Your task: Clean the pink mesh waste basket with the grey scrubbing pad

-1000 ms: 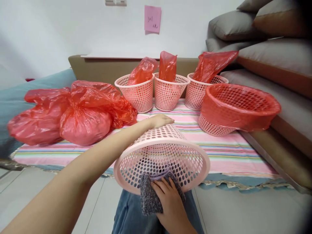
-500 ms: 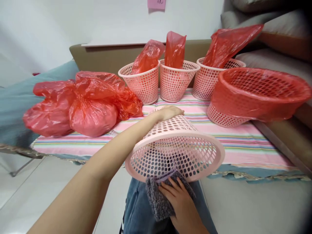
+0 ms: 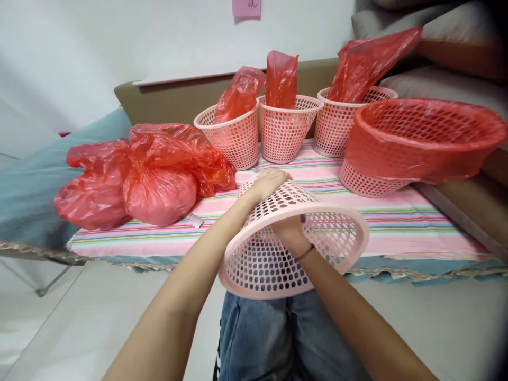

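Note:
A pale pink perforated plastic basket (image 3: 254,275) lies tilted on its side over my lap, its wide mouth facing me. My left hand (image 3: 272,182) rests over the outside of its wall and holds it, fingers wrapped across the top near the base. My right hand (image 3: 288,225) is inside the basket, reaching in up to the wrist. Its fingers are hidden behind the rim and wall; a small dark edge of the grey cloth (image 3: 303,218) shows beside it.
Three pink baskets (image 3: 281,135) with red plastic bags (image 3: 281,79) in them stand at the back of the striped cover (image 3: 397,233). A basket lined with a red bag (image 3: 420,159) stands right. Full red bags (image 3: 159,180) sit left, and grey cushions (image 3: 460,58) are stacked at right.
My right hand has moved with the grey cloth from the basket's lower rim up into its inside. The basket has turned slightly, its mouth tilting; my left hand stays on it.

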`<act>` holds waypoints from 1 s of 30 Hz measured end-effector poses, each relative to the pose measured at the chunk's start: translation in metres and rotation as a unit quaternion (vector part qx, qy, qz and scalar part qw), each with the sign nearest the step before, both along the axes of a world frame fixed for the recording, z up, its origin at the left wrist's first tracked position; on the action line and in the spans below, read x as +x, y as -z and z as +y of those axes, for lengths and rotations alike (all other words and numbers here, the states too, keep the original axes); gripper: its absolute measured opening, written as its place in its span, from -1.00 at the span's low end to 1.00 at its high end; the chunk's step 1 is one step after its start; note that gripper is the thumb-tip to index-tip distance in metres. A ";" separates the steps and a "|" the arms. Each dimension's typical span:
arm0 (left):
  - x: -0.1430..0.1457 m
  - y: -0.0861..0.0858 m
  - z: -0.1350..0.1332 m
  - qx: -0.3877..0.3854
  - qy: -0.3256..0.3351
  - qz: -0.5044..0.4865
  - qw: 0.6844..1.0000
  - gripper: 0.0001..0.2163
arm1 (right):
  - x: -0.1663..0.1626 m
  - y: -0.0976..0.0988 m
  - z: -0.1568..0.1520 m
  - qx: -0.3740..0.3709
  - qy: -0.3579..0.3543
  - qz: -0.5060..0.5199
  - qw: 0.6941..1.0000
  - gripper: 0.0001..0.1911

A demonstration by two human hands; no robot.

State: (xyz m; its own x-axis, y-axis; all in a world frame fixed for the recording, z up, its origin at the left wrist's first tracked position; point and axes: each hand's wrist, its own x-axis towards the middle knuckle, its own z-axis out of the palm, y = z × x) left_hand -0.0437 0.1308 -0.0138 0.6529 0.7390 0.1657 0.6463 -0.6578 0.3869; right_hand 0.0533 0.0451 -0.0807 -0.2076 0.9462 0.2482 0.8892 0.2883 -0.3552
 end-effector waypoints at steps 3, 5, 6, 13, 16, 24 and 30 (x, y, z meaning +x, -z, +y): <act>-0.007 0.010 -0.005 0.015 -0.032 -0.042 0.999 -0.65 | -0.026 0.030 0.022 -0.025 -0.010 -0.007 1.000 -0.57; -0.014 0.017 -0.009 0.023 -0.055 -0.075 0.995 -0.63 | -0.039 0.052 0.023 -0.040 -0.013 -0.011 0.999 -0.57; -0.018 0.020 -0.011 0.025 -0.064 -0.090 0.994 -0.63 | -0.043 0.061 0.021 -0.048 -0.016 -0.013 0.999 -0.57; -0.027 0.023 -0.017 0.012 -0.084 -0.131 0.988 -0.63 | -0.042 0.088 0.008 -0.091 -0.051 -0.019 0.994 -0.47; -0.023 0.021 -0.014 0.006 -0.085 -0.126 0.988 -0.64 | -0.034 0.081 0.008 -0.104 -0.072 -0.022 0.992 -0.48; -0.023 0.015 -0.014 -0.021 -0.089 -0.099 0.991 -0.62 | -0.005 0.055 -0.047 -0.135 -0.144 -0.032 0.980 -0.41; -0.019 0.009 -0.015 -0.044 -0.094 -0.092 0.990 -0.58 | 0.026 0.053 -0.116 -0.159 -0.148 -0.018 0.976 -0.23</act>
State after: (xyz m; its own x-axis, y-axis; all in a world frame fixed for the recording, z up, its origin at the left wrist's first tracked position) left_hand -0.0630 0.1155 -0.0230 0.4666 0.8618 0.1991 0.6678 -0.4909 0.5595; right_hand 0.0798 -0.0714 -0.1340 -0.4865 0.8716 -0.0608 0.7971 0.4143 -0.4393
